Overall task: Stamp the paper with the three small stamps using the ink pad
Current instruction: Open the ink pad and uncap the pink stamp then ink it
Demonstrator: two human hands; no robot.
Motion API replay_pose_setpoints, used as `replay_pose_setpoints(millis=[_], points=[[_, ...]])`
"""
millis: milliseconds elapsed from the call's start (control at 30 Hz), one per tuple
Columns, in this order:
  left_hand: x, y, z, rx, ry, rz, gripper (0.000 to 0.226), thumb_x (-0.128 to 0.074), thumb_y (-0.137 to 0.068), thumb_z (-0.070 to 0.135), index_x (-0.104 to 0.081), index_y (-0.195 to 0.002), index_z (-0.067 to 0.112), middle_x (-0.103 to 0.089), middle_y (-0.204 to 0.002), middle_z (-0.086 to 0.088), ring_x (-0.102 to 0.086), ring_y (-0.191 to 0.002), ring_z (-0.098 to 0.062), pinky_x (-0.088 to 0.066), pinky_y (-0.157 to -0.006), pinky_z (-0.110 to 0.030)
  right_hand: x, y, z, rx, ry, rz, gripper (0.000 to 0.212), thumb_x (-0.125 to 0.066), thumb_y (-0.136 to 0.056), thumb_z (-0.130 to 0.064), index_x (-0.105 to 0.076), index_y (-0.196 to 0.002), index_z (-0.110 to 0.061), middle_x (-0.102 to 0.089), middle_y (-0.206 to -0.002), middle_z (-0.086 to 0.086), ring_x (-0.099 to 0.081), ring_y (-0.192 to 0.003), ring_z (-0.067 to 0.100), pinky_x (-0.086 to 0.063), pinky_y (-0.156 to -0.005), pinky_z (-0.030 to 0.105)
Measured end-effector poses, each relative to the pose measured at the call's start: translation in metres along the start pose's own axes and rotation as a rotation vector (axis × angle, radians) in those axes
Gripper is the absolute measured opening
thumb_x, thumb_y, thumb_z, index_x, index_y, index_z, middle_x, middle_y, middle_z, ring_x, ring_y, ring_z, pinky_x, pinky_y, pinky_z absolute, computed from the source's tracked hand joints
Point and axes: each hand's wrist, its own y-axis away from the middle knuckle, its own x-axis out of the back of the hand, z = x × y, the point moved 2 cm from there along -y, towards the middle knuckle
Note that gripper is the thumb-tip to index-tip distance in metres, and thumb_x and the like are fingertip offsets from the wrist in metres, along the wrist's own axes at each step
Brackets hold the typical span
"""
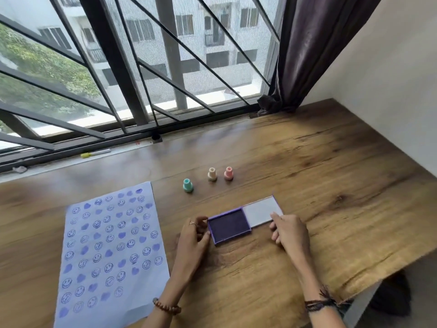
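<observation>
Ink pad (229, 227) lying open on the table (307, 162), left hand (192, 242) touching its near-left edge with curled fingers, right hand (289, 230) resting fingertips on its lid (261, 210); 3 stamps (212, 174) stand untouched beyond, densely stamped paper (111, 247) left: closing seemingly next.

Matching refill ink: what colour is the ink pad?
Dark purple ink pad, seen in the head view.
</observation>
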Motion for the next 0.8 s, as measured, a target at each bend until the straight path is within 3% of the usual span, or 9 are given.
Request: replay_pose_setpoints(millis=[100,200,367,467,567,633,733,800], points=[[0.001,0.0,0.003,0.024,0.0,0.002,0.023,-0.057,-0.085,0.006,-0.058,-0.105,0.018,-0.065,-0.097,-0.004,-0.062,-0.084,-0.013,-0.047,-0.07,-0.014,-0.002,0.003,-0.003,0.004,0.142,0.03,0.046,-0.048,-0.09,-0.036,-0.06,-0.052,-0.013,-0.061,-0.044,0.003,-0.06,-0.051,0.024,-0.046,-0.06,0.031],[0.006,-0.004,0.012,0.015,-0.047,0.067,0.025,-0.052,-0.086,0.006,-0.059,-0.107,0.017,-0.065,-0.095,0.002,-0.058,-0.079,-0.007,-0.044,-0.065,-0.012,-0.001,0.004,-0.014,0.074,0.231,0.094,0.044,-0.048,-0.09,-0.04,-0.059,-0.057,-0.013,-0.07,-0.066,0.012,-0.063,-0.072,0.035,-0.047,-0.065,0.036],[0.001,-0.043,0.037,-0.057,-0.044,0.065,0.024,-0.05,-0.088,0.009,-0.061,-0.104,0.024,-0.067,-0.101,0.004,-0.061,-0.087,-0.01,-0.043,-0.069,-0.007,-0.017,-0.013,-0.056,0.232,0.141,0.045,0.03,-0.054,-0.087,-0.04,-0.059,-0.068,-0.017,-0.069,-0.064,0.002,-0.064,-0.074,0.032,-0.039,-0.058,0.031],[-0.022,-0.075,0.044,-0.002,0.01,-0.116,0.037,-0.052,-0.089,0.012,-0.05,-0.125,0.015,-0.059,-0.126,-0.004,-0.057,-0.105,-0.013,-0.047,-0.091,-0.026,-0.035,-0.039,-0.082,0.307,0.114,-0.02,0.016,-0.062,-0.083,-0.034,-0.063,-0.086,-0.019,-0.074,-0.089,0.003,-0.066,-0.083,0.027,-0.047,-0.067,0.033],[-0.042,-0.097,0.048,-0.031,0.017,-0.152,0.053,-0.053,-0.084,0.004,-0.04,-0.134,0.017,-0.059,-0.126,-0.009,-0.057,-0.109,-0.019,-0.047,-0.098,-0.038,-0.05,-0.062,-0.103,0.429,0.057,-0.113,0.034,-0.069,-0.078,-0.027,-0.059,-0.11,-0.02,-0.067,-0.107,0.006,-0.066,-0.086,0.023,-0.052,-0.076,0.036],[-0.049,-0.106,0.048,-0.058,0.034,-0.12,0.053,-0.051,-0.082,0.0,-0.044,-0.13,0.021,-0.063,-0.119,-0.007,-0.059,-0.104,-0.017,-0.048,-0.095,-0.034,-0.059,-0.072,-0.111,0.502,0.083,-0.172,0.038,-0.068,-0.079,-0.025,-0.058,-0.116,-0.023,-0.063,-0.113,0.006,-0.065,-0.092,0.022,-0.053,-0.081,0.037],[-0.051,-0.113,0.046,-0.07,0.071,-0.099,0.053,-0.049,-0.079,-0.006,-0.05,-0.125,0.021,-0.059,-0.116,0.004,-0.057,-0.106,-0.012,-0.042,-0.09,-0.008,-0.069,-0.079,-0.112,0.551,0.165,-0.196,0.026,-0.062,-0.083,-0.025,-0.06,-0.109,-0.021,-0.064,-0.112,0.006,-0.062,-0.098,0.024,-0.051,-0.082,0.039],[-0.049,-0.111,0.045,-0.065,0.098,-0.086,0.05,-0.047,-0.08,-0.008,-0.053,-0.122,0.019,-0.057,-0.115,0.007,-0.055,-0.109,-0.01,-0.036,-0.087,0.001,-0.07,-0.075,-0.107,0.542,0.15,-0.177,0.02,-0.062,-0.084,-0.026,-0.063,-0.102,-0.018,-0.066,-0.105,0.007,-0.062,-0.095,0.025,-0.05,-0.079,0.039]])
